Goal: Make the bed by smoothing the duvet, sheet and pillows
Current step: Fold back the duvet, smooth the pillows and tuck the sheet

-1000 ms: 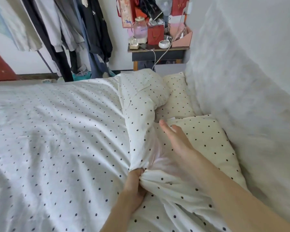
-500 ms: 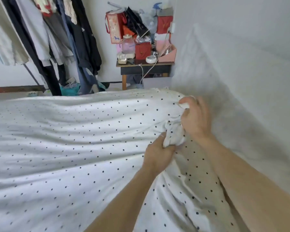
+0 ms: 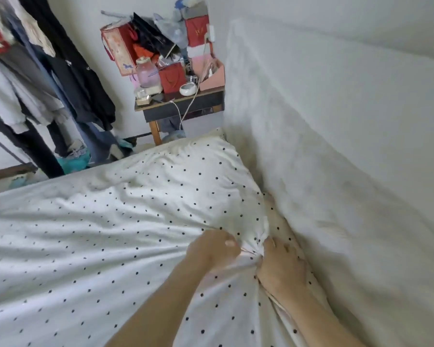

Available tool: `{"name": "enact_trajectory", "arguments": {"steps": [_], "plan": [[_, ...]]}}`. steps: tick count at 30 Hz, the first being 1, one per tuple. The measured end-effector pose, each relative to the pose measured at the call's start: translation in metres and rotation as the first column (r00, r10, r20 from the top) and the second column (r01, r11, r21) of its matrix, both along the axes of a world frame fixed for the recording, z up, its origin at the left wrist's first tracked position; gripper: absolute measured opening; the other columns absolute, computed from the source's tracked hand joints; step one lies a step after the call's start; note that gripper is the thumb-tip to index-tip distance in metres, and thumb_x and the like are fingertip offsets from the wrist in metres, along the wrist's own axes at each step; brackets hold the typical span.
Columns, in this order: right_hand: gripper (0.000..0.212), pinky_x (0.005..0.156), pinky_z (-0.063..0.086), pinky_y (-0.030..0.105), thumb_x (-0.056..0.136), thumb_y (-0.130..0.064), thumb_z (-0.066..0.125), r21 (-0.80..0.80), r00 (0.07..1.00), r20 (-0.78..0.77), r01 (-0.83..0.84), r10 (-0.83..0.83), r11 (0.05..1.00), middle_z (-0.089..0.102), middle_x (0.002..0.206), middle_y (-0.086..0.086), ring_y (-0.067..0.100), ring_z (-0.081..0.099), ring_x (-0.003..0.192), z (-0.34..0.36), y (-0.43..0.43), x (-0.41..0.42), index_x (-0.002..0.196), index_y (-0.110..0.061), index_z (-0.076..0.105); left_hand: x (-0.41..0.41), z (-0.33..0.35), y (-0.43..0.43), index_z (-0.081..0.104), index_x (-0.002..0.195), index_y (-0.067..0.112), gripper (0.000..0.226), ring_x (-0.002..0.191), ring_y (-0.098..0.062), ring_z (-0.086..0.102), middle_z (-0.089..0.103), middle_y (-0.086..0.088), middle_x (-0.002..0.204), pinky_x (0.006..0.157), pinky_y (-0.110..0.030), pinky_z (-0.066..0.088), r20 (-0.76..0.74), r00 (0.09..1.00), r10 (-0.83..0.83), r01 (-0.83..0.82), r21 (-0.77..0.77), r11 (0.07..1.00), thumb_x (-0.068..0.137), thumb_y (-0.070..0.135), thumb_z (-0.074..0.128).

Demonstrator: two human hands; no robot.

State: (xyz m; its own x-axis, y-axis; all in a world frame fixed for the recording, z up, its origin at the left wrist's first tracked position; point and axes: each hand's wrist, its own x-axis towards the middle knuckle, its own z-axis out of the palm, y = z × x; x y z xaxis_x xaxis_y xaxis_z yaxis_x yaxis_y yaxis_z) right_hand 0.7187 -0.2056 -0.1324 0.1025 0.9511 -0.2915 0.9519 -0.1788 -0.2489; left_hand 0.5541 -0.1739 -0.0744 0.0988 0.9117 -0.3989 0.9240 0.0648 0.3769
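Note:
A white duvet with black dots (image 3: 115,221) covers the whole bed and humps up over the pillows near the wall. My left hand (image 3: 212,249) grips a bunch of the duvet's top edge. Close to its right, my right hand (image 3: 281,264) clutches the same gathered edge, low beside the headboard. A cream dotted pillow corner (image 3: 219,133) peeks out at the far end, and a strip of pillow (image 3: 277,221) shows along the wall. The sheet is hidden.
A pale padded headboard (image 3: 336,146) runs along the right. Behind the bed stands a dark side table (image 3: 181,108) piled with red bags, a jar and a cable. Hanging clothes (image 3: 48,78) fill the back left.
The folded-back duvet flap has been pulled over the pillows. Both hands, which held the bunched edge raised half a second ago, have dropped low beside the headboard, still holding it.

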Motion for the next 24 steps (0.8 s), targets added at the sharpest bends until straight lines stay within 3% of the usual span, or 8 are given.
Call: {"name": "enact_trajectory", "arguments": {"steps": [2,5,6,9,11,16,21,24], "plan": [[0.052,0.090,0.054,0.044,0.095,-0.020,0.047,-0.067,0.999,0.036,-0.029,0.032,0.997,0.049,0.140,0.006,0.034,0.054,0.124,-0.001,0.029,-0.007,0.146,-0.016,0.037,-0.006,0.027,0.039,0.071,0.106,0.033,0.027,0.113,-0.021,0.056,0.065,0.008,0.113,0.093,-0.038,0.050,-0.025,0.998,0.053,-0.040,0.382,0.923,0.090,0.038,0.049],[0.054,0.081,0.057,0.056,0.097,-0.014,0.041,-0.201,0.988,0.144,-0.025,0.055,0.979,0.043,0.139,0.013,0.047,0.053,0.121,-0.031,0.060,-0.025,0.150,-0.007,0.034,0.000,0.069,0.113,0.060,0.124,0.029,0.037,0.126,-0.024,0.043,0.049,0.001,0.135,0.104,-0.041,0.039,0.073,0.995,0.072,-0.102,0.774,0.625,0.091,0.045,0.057],[0.054,0.082,0.057,0.060,0.096,-0.012,0.041,-0.253,0.979,0.192,-0.013,0.064,0.967,0.041,0.139,0.014,0.050,0.053,0.120,-0.042,0.069,-0.030,0.150,-0.006,0.037,0.003,0.080,0.139,0.052,0.135,0.030,0.048,0.135,-0.024,0.037,0.040,-0.001,0.148,0.111,-0.043,0.033,0.085,0.994,0.070,-0.110,0.770,0.629,0.091,0.050,0.056],[0.053,0.085,0.054,0.069,0.095,-0.003,0.052,-0.410,0.962,0.269,0.149,-0.037,0.900,0.041,0.144,0.016,0.059,0.048,0.122,-0.065,0.105,-0.043,0.147,0.000,0.044,-0.002,0.068,0.201,0.008,0.157,0.039,0.082,0.147,-0.031,0.028,-0.001,-0.001,0.168,0.116,-0.050,0.028,0.021,0.991,0.135,-0.130,0.457,0.880,0.090,0.073,0.040],[0.045,0.084,0.054,0.064,0.095,-0.005,0.058,-0.502,0.960,0.272,0.193,-0.058,0.843,0.050,0.143,0.015,0.056,0.050,0.124,-0.069,0.122,-0.042,0.139,-0.003,0.056,-0.015,0.026,0.203,-0.015,0.155,0.039,0.098,0.144,-0.039,0.033,0.010,-0.008,0.167,0.112,-0.052,0.030,0.039,0.962,0.272,-0.274,0.160,0.948,0.083,0.085,0.031],[0.033,0.034,0.049,0.046,0.093,-0.009,0.057,-0.597,0.934,0.305,0.035,0.186,0.801,0.068,0.118,0.023,0.049,0.067,0.107,-0.081,0.132,-0.044,0.122,0.001,0.068,-0.052,-0.063,0.169,0.025,0.154,0.018,0.122,0.135,-0.040,0.043,0.045,-0.015,0.149,0.111,-0.054,0.035,-0.064,0.896,0.440,-0.444,-0.068,0.894,0.062,0.097,0.038],[0.035,0.044,0.055,0.044,0.088,-0.012,0.053,-0.637,0.862,0.348,-0.071,0.369,0.768,0.070,0.113,0.026,0.050,0.071,0.097,-0.063,0.130,-0.048,0.115,0.005,0.068,-0.046,-0.028,0.194,0.062,0.110,0.011,0.049,0.090,-0.027,0.056,0.056,-0.004,0.089,0.077,-0.036,0.044,-0.395,0.899,0.189,-0.185,0.049,0.982,0.094,0.055,0.047],[0.035,0.058,0.057,0.048,0.090,-0.012,0.056,-0.631,0.866,0.384,-0.007,0.321,0.775,0.070,0.117,0.024,0.049,0.070,0.104,-0.064,0.129,-0.047,0.119,0.003,0.068,-0.039,0.002,0.195,0.055,0.094,0.012,0.022,0.086,-0.030,0.055,0.060,-0.009,0.094,0.071,-0.035,0.042,-0.310,0.913,0.263,-0.177,0.280,0.944,0.096,0.031,0.045]]}}
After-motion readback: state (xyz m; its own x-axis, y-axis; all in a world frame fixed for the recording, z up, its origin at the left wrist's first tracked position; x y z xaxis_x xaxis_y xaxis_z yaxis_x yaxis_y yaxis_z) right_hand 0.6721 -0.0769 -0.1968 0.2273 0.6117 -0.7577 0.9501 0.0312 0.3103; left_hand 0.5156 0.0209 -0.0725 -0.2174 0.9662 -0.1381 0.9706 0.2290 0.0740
